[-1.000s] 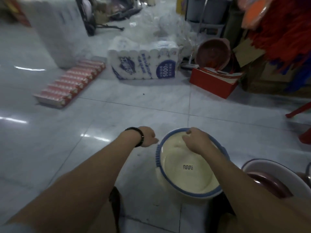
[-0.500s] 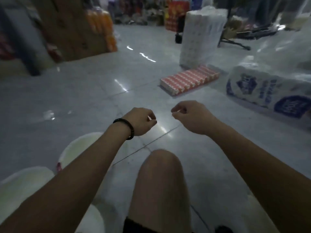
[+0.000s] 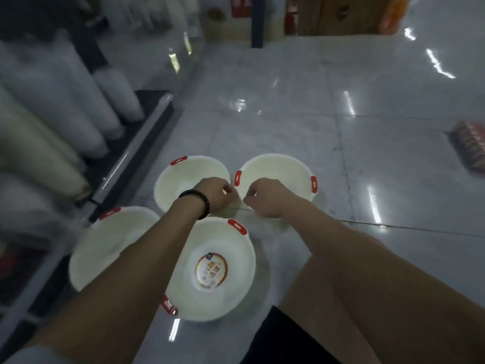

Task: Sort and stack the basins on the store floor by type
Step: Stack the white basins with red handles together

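Several white basins with red handles stand open side up on the glossy tiled floor. The nearest basin (image 3: 231,292) has a round label on its bottom. Another basin (image 3: 105,248) lies to its left, partly behind my left forearm. Two more sit farther off: a far left basin (image 3: 183,179) and a far right basin (image 3: 283,172). My left hand (image 3: 214,193), with a black wristband, hovers over the far left basin's near rim with curled fingers. My right hand (image 3: 263,197) hangs over the far right basin's near rim, also curled. Neither hand visibly holds anything.
A dark low shelf (image 3: 147,132) with stacked white goods (image 3: 52,122) runs along the left. A red pack (image 3: 469,145) lies at the right edge. Cardboard boxes (image 3: 341,14) stand at the back. My bare knee (image 3: 367,298) fills the lower right.
My view has swung left, from the blue-rimmed basin across open floor to the white red-handled basins. My right hand has left that basin. Both hands have stayed curled and close together.
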Demonstrator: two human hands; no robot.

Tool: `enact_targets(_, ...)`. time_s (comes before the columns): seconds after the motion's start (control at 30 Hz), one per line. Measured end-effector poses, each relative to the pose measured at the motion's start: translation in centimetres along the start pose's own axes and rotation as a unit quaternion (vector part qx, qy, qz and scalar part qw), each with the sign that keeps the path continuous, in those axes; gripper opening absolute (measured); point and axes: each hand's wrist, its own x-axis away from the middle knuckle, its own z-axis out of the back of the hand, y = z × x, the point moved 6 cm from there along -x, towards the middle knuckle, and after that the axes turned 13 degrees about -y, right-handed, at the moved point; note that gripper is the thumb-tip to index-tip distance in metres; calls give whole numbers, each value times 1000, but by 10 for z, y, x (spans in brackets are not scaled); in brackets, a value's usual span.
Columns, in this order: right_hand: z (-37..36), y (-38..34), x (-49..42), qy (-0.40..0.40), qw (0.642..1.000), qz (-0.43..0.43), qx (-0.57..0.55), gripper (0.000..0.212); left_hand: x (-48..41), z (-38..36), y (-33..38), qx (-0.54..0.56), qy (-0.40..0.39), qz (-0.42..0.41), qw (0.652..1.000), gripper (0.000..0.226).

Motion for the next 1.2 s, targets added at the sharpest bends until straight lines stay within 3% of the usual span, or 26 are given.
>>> enact_targets(0.13, -53, -12, -34, -105, 994, -7, 33, 14, 2, -56, -117, 110, -6, 131, 985, 34)
enact_targets(0.27, -86, -9, -65, -121, 990, -47, 49, 20, 7, -165, -241, 256, -51, 309, 915, 48)
enact_targets(0.33, -98, -13, -74, -141, 988, -31, 50, 29, 10, -216, -275, 324, -79, 347, 877, 47)
enact_targets(0.47, -109, -11, -71, -198, 978, -37, 57, 40, 16, -268, -280, 448, -91, 375, 807, 40)
enact_targets(0.6, -102, -2, -64, -189, 977, -61, 82, 44, 33, -292, -259, 519, -87, 398, 751, 28)
enact_targets(0.7, -91, -3, -53, -178, 980, -50, 76, 40, 34, -301, -237, 625, -88, 362, 686, 41)
enact_targets(0.8, -73, -4, -37, -149, 985, -45, 69, 38, 40, -277, -213, 700, -63, 292, 649, 20)
enact_targets(0.87, -56, 1, -27, -103, 992, -61, 40, 35, 55, -251, -203, 713, -33, 261, 650, 7)
enact_targets(1.03, -14, 4, 8, 10, 983, -77, -167, 26, 93, -196, -200, 686, -18, 196, 700, 22)
enact_targets(1.2, 39, 32, 67, 116, 981, -59, -143, 32, 102, -113, -174, 652, 22, 134, 746, 40)
